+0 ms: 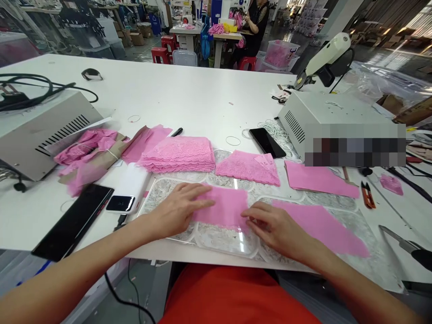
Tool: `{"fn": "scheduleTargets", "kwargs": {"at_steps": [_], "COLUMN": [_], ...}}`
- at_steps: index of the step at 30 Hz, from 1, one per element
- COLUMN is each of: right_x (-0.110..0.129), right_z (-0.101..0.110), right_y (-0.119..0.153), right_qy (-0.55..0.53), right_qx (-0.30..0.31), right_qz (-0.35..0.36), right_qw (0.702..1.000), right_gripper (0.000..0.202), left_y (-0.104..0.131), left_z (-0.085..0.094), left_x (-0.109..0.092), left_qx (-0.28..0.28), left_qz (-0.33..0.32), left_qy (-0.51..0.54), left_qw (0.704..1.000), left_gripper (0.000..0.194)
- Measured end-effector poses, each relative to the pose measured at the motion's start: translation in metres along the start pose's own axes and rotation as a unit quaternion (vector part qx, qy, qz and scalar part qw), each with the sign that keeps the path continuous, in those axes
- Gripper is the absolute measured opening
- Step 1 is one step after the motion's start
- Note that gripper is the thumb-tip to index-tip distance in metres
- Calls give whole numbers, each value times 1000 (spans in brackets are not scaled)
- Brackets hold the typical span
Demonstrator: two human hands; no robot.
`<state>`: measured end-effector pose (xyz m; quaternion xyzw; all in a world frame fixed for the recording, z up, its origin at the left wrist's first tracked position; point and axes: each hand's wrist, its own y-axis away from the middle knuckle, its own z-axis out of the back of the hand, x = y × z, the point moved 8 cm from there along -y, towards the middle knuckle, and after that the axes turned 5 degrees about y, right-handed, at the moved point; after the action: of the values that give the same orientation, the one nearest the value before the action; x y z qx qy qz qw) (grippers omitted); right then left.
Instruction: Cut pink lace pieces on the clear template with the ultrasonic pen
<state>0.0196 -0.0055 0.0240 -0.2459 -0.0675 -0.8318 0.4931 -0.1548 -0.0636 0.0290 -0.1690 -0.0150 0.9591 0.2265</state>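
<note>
A small rectangular piece of pink fabric (224, 207) lies on the clear plastic-covered mat in front of me. My left hand (182, 209) rests on its left end, fingers stretched out and flat. At its right edge my right hand (273, 225) has curled fingers, with thumb and fingertips closed on the fabric's border. Just behind lie a thick stack of pink lace pieces (182, 154) and a smaller lace stack (249, 167). To the right are a larger flat pink piece (324, 227) and a pile of plain pink pieces (320, 179).
Phones (267, 142) and a dark tablet-like slab (72, 220) lie on the white table (189, 99). Grey machine boxes (324, 112) stand at both sides. Orange-handled snips (367, 195) and scissors (408, 245) lie at right. A person (258, 27) sits at a sewing table beyond.
</note>
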Motion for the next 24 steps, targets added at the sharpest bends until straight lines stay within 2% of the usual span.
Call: {"fn": "scheduleTargets", "kwargs": {"at_steps": [2,4,7,9,11,14,17,21,24], "right_x": [9,12,12,14,18,19,5,-37,-64], "right_z": [-8,-13,-15,-14,-12,-5,9,48,69], "right_y": [13,20,23,22,21,23,37,85,129], "right_qy": [37,69,85,90,92,89,84,99,130], "right_qx": [-9,-21,-41,-52,-66,-89,-118,-227,-288], "right_qz": [44,67,80,86,90,82,46,-61,-136], "right_qw": [998,995,992,991,989,989,988,967,939], "right_gripper": [23,26,27,26,24,24,24,22,20], "left_y": [10,20,33,37,36,26,11,-22,-57], "left_z": [-8,-9,3,12,15,4,-9,-19,-31], "left_x": [-4,1,11,13,9,-1,-8,-25,-53], "left_qx": [32,41,-4,-41,-51,-13,17,19,54], "left_qz": [-69,-91,-77,-69,-77,-109,-142,-194,-239], "left_qy": [-4,-12,-37,-52,-61,-74,-93,-84,-54], "left_qw": [997,995,996,995,994,991,985,977,968], "left_gripper": [58,51,27,27,29,34,42,43,42]}}
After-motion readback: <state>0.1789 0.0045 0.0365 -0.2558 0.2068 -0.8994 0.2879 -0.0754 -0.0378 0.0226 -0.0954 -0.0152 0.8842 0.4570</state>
